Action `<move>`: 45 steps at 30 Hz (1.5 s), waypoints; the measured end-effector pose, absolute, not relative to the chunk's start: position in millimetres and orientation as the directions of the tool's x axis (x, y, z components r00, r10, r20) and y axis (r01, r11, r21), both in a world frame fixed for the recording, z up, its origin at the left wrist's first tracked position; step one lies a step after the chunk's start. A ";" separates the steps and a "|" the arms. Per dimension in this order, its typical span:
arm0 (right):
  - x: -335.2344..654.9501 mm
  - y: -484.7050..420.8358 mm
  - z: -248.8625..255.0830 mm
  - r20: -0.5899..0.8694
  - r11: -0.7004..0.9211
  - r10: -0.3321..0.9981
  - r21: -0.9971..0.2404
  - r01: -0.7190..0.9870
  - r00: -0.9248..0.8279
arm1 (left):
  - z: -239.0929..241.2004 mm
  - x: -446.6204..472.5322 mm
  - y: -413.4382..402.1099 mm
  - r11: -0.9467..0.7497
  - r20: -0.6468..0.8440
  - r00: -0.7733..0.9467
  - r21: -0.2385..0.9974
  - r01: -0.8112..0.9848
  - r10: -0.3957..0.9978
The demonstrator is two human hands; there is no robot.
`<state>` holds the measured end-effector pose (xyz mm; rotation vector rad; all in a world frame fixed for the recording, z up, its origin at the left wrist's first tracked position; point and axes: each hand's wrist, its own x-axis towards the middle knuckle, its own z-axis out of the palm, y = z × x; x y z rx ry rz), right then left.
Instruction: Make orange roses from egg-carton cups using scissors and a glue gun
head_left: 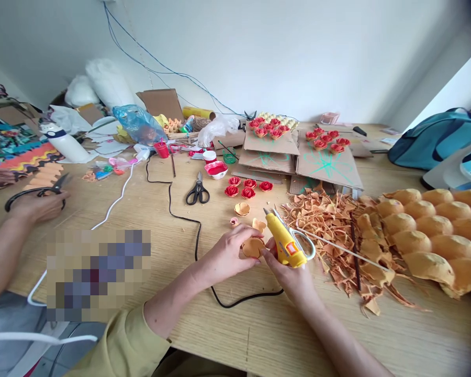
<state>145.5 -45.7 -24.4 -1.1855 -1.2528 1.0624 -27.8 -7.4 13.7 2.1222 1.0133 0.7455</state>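
Bare worktop (pixel 259 335) lies open along the near edge. Right of the right hand (pixel 286 272), a heap of orange scraps (pixel 329 225) and the egg tray (pixel 435 235) block the way. A black cord (pixel 198 235) loops left of the left hand (pixel 227 254); scissors (pixel 197 192) and red roses (pixel 248 188) crowd the far side.

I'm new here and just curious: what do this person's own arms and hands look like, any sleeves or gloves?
The left hand and right hand are bare: no gloves, and no rings or watch that I can see. The left arm wears a mustard-yellow sleeve that ends partway up the arm. The right forearm shows no sleeve in view.
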 end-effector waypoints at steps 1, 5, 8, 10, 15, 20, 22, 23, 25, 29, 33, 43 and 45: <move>145.8 -45.2 -24.7 0.118 0.113 0.991 -0.991 0.069 0.068 | 12.8 -26.5 -7.8 -0.469 0.205 0.531 0.773 0.428 0.822; 146.1 -43.4 -24.8 0.121 0.111 0.989 -0.987 0.114 0.087 | 8.7 -23.1 -8.9 -0.411 0.192 0.495 0.827 0.384 0.848; 146.2 -42.2 -25.9 0.116 0.105 0.988 -0.989 0.099 0.105 | 6.0 -22.0 -9.6 -0.354 0.147 0.497 0.867 0.352 0.855; 146.3 -41.7 -26.7 0.110 0.102 0.988 -0.992 0.074 0.110 | 5.6 -22.3 -9.4 -0.298 0.105 0.507 0.900 0.317 0.856; 146.9 -41.1 -26.0 0.119 0.119 0.990 -0.993 -0.003 0.071 | 8.5 -24.3 -5.5 -0.193 0.022 0.530 0.943 0.270 0.847; 146.7 -41.0 -19.8 0.123 0.127 0.991 -0.990 -0.064 0.058 | 4.6 -24.5 -2.2 -0.111 0.008 0.504 0.978 0.174 0.864; 147.1 -41.3 -15.6 0.118 0.120 0.992 -0.990 -0.076 0.036 | 1.8 -25.0 -2.3 -0.006 -0.057 0.504 0.993 0.122 0.862; 147.4 -41.6 -13.6 0.117 0.119 0.993 -0.990 -0.078 0.027 | 0.7 -25.4 -2.6 0.065 -0.099 0.511 0.994 0.084 0.854; 148.0 -42.1 -10.2 0.119 0.121 0.993 -0.989 -0.080 0.023 | -0.4 -26.5 -3.3 0.211 -0.164 0.537 0.977 -0.026 0.827; 148.7 -42.9 -7.4 0.114 0.115 0.993 -0.989 -0.088 0.015 | 0.1 -27.7 -3.8 0.354 -0.171 0.584 0.910 -0.214 0.794; 148.8 -43.5 -8.0 0.114 0.115 0.993 -0.987 -0.110 0.011 | 0.4 -27.8 -2.4 0.395 -0.197 0.601 0.893 -0.217 0.774; 147.9 -42.3 -9.5 0.066 0.069 0.997 -0.986 -0.150 0.026 | -2.5 -27.1 -2.4 0.385 -0.182 0.606 0.895 -0.224 0.774; 148.9 -42.8 -10.1 0.068 0.070 0.998 -0.989 -0.134 0.013 | -2.0 -26.5 -2.8 0.387 -0.169 0.605 0.888 -0.249 0.778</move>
